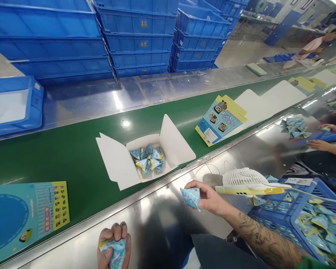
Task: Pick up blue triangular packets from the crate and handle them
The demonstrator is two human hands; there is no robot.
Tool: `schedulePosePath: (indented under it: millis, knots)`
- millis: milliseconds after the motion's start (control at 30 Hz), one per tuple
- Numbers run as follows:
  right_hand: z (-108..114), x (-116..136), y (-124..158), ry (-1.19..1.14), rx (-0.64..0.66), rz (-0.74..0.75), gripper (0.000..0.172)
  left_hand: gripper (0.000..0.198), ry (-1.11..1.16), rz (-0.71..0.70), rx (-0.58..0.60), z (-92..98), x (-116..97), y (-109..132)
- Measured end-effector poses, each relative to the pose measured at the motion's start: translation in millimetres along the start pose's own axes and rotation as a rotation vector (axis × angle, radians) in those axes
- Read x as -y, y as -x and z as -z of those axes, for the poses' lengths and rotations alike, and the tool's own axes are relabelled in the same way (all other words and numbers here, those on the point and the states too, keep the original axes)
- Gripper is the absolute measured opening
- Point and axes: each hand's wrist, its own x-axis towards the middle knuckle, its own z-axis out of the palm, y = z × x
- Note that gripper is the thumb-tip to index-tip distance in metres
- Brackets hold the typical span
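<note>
My left hand (114, 239) is closed around a small blue foil packet (118, 254) above the steel ledge, near the bottom of the view. Further right, my right hand (210, 200) grips another blue packet (191, 197) between thumb and fingers. Beyond both hands, an open white carton (119, 164) stands on the green belt with its flaps spread. Several pyramid-shaped blue and yellow packets (149, 160) lie inside it. Neither hand touches the carton.
A printed box (220, 121) stands farther along the belt (81, 149); a flat printed sheet (28, 216) lies at left. A white fan (243, 179) and a packet-filled blue basket (292, 216) are at right. Blue crates (140, 41) are stacked behind. A co-worker's hands (322, 144) show far right.
</note>
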Motion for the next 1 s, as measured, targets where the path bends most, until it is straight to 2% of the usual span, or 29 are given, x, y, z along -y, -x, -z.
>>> schedulePosePath:
  millis: [67,100,200,300,333,400,467,600,833,933,1000]
  knots:
    - [-7,3,2,-0.01,0.041,-0.06,0.073,0.036,-0.136,-0.014,0.16,4.2,9,2]
    - [-10,4,3,-0.028,0.056,-0.081,0.074,0.035,-0.126,-0.022,0.191,5.1,14,4]
    - [-20,9,6,-0.018,0.073,-0.063,0.073,0.038,0.065,-0.038,0.134,3.1,23,10]
    - [-23,12,6,0.11,0.159,-0.131,0.073,0.033,-0.02,-0.054,0.211,-4.7,27,12]
    - [-23,13,5,0.099,0.148,-0.129,0.073,0.032,-0.041,-0.054,0.219,-7.8,28,11]
    - [-20,13,4,0.018,0.056,-0.081,0.073,0.034,0.031,-0.059,0.158,-13.6,31,9]
    - [-17,14,3,0.044,0.01,-0.091,0.073,0.036,0.05,-0.028,0.106,-18.1,35,8]
    - [-13,16,7,0.189,0.043,-0.167,0.073,0.033,-0.011,0.039,0.122,-22.3,48,7]
    - [-10,11,7,0.26,0.078,-0.186,0.072,0.032,0.009,0.018,0.125,-24.9,59,11]
    - [-7,17,6,0.343,0.046,-0.136,0.071,0.033,0.005,0.02,0.082,-30.6,57,12]
    - [-3,25,6,0.498,0.095,-0.054,0.066,0.034,0.004,-0.004,0.032,-33.0,53,10]
